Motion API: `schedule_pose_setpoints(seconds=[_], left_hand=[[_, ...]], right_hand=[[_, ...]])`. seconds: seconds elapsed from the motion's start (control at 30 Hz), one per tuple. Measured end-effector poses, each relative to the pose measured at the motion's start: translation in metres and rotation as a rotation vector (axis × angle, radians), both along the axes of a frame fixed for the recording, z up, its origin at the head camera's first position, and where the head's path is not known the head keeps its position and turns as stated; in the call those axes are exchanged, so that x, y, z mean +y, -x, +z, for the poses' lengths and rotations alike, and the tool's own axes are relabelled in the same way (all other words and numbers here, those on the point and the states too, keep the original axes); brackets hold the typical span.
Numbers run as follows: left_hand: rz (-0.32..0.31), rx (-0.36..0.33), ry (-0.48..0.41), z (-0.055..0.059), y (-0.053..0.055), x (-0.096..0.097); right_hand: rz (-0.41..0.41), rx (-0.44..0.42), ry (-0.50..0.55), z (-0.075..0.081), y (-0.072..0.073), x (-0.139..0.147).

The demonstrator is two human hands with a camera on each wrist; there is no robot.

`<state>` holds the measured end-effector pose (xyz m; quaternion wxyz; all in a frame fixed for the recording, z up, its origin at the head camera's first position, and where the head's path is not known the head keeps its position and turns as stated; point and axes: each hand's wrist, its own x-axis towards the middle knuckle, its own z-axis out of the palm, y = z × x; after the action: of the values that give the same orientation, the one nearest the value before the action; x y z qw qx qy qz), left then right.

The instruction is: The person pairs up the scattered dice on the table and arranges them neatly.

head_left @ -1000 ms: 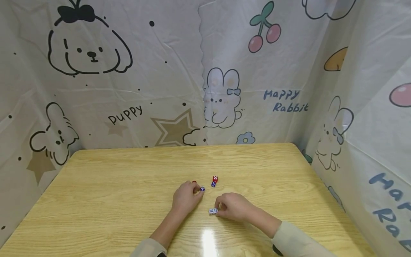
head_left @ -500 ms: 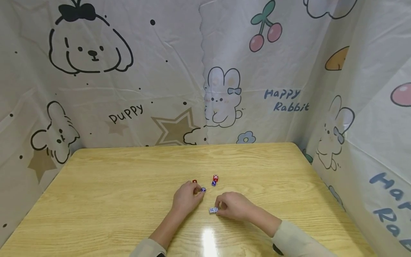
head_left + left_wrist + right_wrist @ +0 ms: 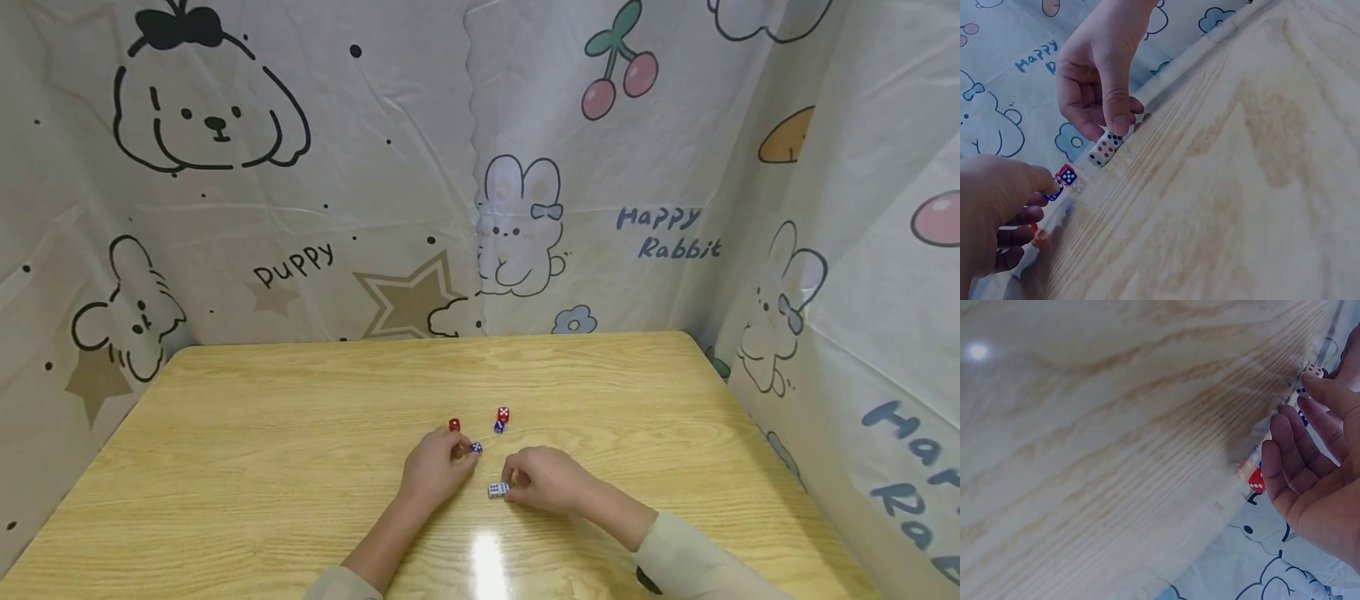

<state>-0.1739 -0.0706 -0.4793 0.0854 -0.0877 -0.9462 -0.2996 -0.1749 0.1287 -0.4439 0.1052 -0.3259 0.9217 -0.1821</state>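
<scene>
In the head view my left hand point(image 3: 437, 467) pinches a blue die point(image 3: 476, 447) with white pips between thumb and finger, close over the table. Two white dice point(image 3: 498, 490) sit side by side nearer me. My right hand point(image 3: 551, 481) pinches the right end of this pair; in the left wrist view, red and dark pips show on the white dice point(image 3: 1105, 148). The right wrist view shows the right hand point(image 3: 1329, 481) with its other fingers loosely bent, partly hiding the dice.
A red die point(image 3: 454, 425) lies just beyond the left hand's fingers. Farther back, another red die point(image 3: 503, 414) and a blue die point(image 3: 499, 427) stand close together. The wooden table point(image 3: 262, 433) meets a cartoon-printed cloth point(image 3: 420, 167) at its back and sides.
My left hand has drawn slightly toward me with the blue die, uncovering more of the red die behind it. The right hand and white dice have hardly moved.
</scene>
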Motion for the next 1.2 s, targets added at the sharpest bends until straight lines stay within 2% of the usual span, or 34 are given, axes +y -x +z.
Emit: schedule_pose_setpoints(seconds=[0.3, 0.5, 0.8, 1.2], left_hand=[[-0.042, -0.015, -0.028, 0.0037, -0.0074, -0.0026], [-0.072, -0.01, -0.028, 0.0027, -0.0081, -0.0034], [-0.122, -0.055, -0.062, 0.003, -0.0099, -0.0052], [-0.157, -0.077, -0.062, -0.0003, -0.0104, -0.0055]], right_hand=[[0.001, -0.005, -0.005, 0.0012, 0.0008, -0.0002], [-0.006, -0.012, -0.008, 0.0009, 0.0007, -0.0002], [-0.011, -0.022, 0.001, 0.0025, -0.0002, -0.0001], [-0.009, -0.027, 0.005, 0.0016, -0.0002, -0.0005]])
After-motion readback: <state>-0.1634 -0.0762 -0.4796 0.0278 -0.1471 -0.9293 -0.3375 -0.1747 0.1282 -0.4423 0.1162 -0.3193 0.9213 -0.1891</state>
